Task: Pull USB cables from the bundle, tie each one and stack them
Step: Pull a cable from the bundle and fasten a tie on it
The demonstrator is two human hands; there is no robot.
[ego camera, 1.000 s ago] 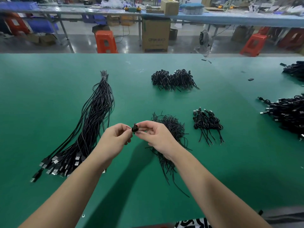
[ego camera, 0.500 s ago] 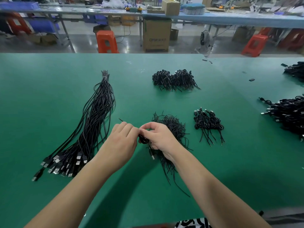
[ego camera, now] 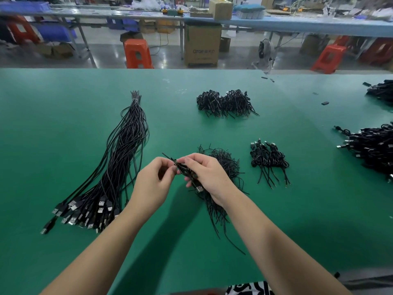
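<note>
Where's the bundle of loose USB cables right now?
In the head view, the bundle lies on the green table to the left of the left hand, plugs nearest the person.

A wide green-topped work table [ego camera: 276,209] carries a long bundle of black USB cables [ego camera: 114,167] at left, a loose heap of thin black ties [ego camera: 225,165] near centre, small stacks of coiled black cables [ego camera: 268,160] right of it and another [ego camera: 225,103] farther back, and a large black cable pile [ego camera: 372,147] at the right edge.
</note>
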